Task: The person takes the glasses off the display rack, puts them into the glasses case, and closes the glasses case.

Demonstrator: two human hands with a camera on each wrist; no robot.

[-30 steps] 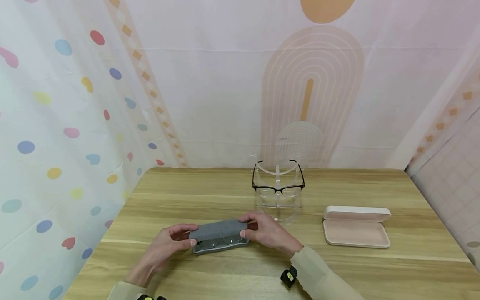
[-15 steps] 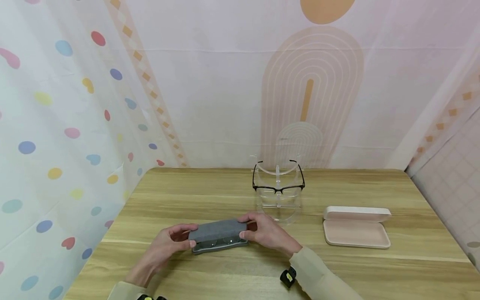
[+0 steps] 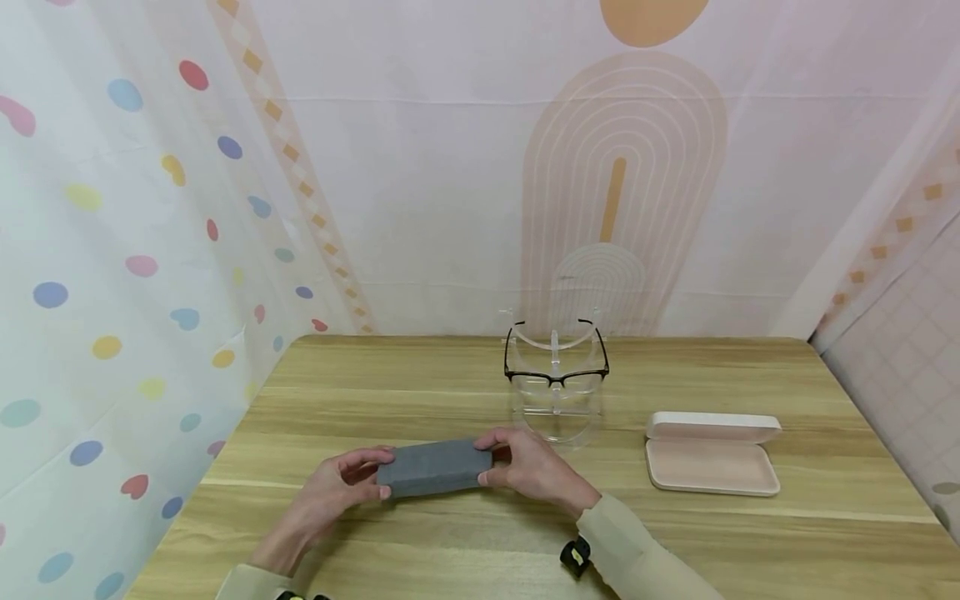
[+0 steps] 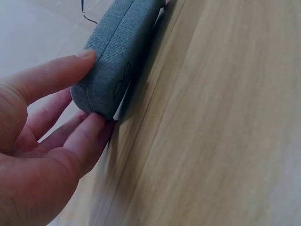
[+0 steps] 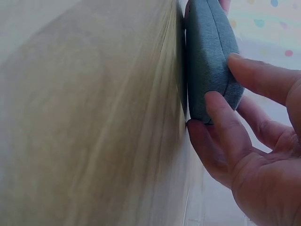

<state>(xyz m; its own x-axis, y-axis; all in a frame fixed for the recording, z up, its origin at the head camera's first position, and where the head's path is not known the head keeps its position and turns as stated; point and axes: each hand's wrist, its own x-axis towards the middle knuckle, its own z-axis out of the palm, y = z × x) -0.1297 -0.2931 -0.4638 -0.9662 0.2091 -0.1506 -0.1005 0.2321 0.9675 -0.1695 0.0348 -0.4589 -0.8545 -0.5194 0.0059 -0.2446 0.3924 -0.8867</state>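
Note:
A grey fabric-covered glasses case (image 3: 435, 468) lies closed on the wooden table, left of centre in the head view. My left hand (image 3: 333, 487) holds its left end, thumb on one side and fingers at the end. At the opposite end my right hand (image 3: 536, 468) grips it the same way. Up close in the left wrist view, a dark glasses-shaped mark (image 4: 121, 82) shows on the case's side. The right wrist view has the fingers (image 5: 223, 117) against the case's end. The lid hides the inside of the case.
Behind the hands stands a clear display stand (image 3: 557, 408) with black-framed glasses (image 3: 557, 379) on it. A white case with pink lining (image 3: 712, 467) lies open on the right. Patterned curtains (image 3: 420, 167) hang along the back and left of the table (image 3: 360, 375).
The grey case's lid has come down under both hands. A second ago its front gap showed glasses inside; now they are covered. The hands have hardly shifted.

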